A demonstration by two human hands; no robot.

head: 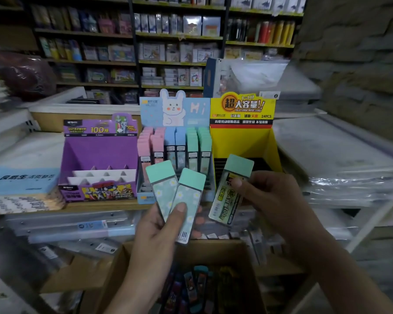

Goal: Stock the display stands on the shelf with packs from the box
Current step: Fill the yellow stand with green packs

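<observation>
Stocking in progress above the box point(116, 275).
We gripped two flowered packs point(186, 196) in the left hand point(154, 227) and pinched a yellow-labelled pack point(229, 191) in the right hand point(275, 193); its blurred label probably matched the yellow stand point(238, 141), the next target.

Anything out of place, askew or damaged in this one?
Nothing looks spilled or damaged. The purple display stand stands out only for its bare white dividers, no packs, beside the nearly full bunny stand. The left hand fans two floral packs; the right hand pinches a yellow-label pack.
</observation>
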